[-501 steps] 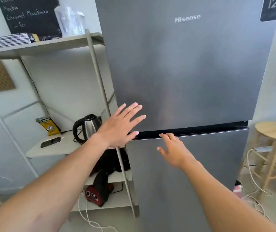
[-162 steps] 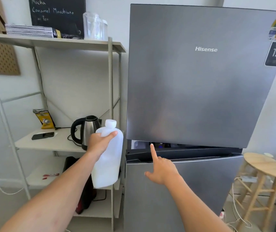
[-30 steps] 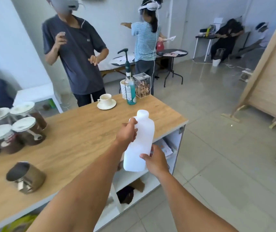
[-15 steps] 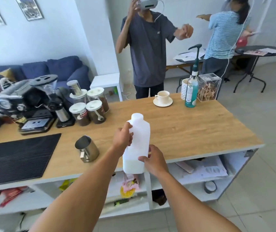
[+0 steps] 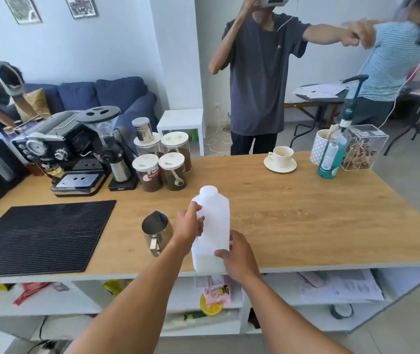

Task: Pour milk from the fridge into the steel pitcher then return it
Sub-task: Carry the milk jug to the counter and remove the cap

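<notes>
I hold a white plastic milk jug [image 5: 214, 226] upright over the front edge of the wooden counter [image 5: 293, 215]; its white cap is on and a little milk shows at the bottom. My left hand [image 5: 189, 224] grips the jug's handle side high up. My right hand [image 5: 237, 256] clasps its lower right corner. The steel pitcher [image 5: 156, 228] stands on the counter just left of my left hand, mouth open, handle toward me. The fridge is out of view.
A black ribbed mat [image 5: 38, 236] lies at the left. Behind it are an espresso machine [image 5: 68, 154], a grinder and several lidded jars [image 5: 160, 164]. A cup on a saucer [image 5: 280, 159] and a pump bottle [image 5: 332, 154] stand far right. Three people are beyond the counter.
My view has swung left and moved closer to the counter. The jug stays in both hands, now nearer the pitcher. The person in the dark shirt has stretched an arm out.
</notes>
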Tool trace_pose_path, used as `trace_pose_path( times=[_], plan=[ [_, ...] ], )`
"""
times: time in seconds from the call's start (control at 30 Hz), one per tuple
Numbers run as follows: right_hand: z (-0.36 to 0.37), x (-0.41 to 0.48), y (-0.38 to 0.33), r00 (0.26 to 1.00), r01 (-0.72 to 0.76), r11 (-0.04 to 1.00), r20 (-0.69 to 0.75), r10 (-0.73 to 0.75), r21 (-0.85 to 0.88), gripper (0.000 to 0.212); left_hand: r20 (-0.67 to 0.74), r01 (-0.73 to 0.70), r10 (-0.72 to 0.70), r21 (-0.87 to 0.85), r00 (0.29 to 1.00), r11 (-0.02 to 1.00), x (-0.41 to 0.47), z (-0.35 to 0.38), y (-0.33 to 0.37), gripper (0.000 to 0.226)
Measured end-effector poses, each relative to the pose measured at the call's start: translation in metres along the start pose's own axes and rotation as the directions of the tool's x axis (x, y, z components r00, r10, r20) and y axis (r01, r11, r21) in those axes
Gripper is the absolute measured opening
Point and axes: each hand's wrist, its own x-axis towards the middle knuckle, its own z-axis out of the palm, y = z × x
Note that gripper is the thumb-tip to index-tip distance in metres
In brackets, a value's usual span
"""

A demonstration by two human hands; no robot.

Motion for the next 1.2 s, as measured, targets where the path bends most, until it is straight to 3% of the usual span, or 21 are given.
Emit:
trace_pose_path(
  times=[0.4,0.57,0.77,0.87,0.97,1.1,1.2],
  plan=[
    [0.018,0.044,-0.014,0.998,-0.032,0.999,-0.049,0.033,0.009,0.047,0.156,-0.137,0.131,0.027,0.979,0.99,0.055,-0.02,-0.012,0.032],
    [0.017,0.059,-0.017,0.999,0.042,0.995,0.006,-0.041,-0.089,0.044,0.182,-0.168,0.157,0.049,0.971,0.985,0.07,-0.024,-0.028,0.052],
    [0.011,0.067,-0.016,0.998,0.047,0.982,0.056,-0.037,-0.181,0.033,0.162,-0.196,0.183,0.069,0.97,0.978,0.087,-0.031,-0.032,0.059],
    [0.002,0.071,-0.012,1.0,0.011,0.975,-0.023,-0.016,-0.222,0.03,0.177,-0.213,0.194,0.097,0.965,0.972,0.094,-0.035,-0.033,0.063],
    [-0.013,0.079,-0.028,0.986,-0.022,0.994,-0.166,0.004,-0.11,0.023,0.191,-0.227,0.205,0.1,0.96,0.969,0.093,-0.034,-0.034,0.065],
    [-0.027,0.086,-0.088,0.942,0.168,0.976,-0.269,-0.2,-0.14,0.024,0.183,-0.279,0.26,0.087,0.948,0.956,0.091,-0.033,-0.039,0.069],
    [-0.03,0.088,-0.134,0.909,0.307,0.924,-0.217,-0.356,-0.229,0.028,0.197,-0.315,0.296,0.072,0.935,0.946,0.09,-0.035,-0.04,0.073]
  ],
)
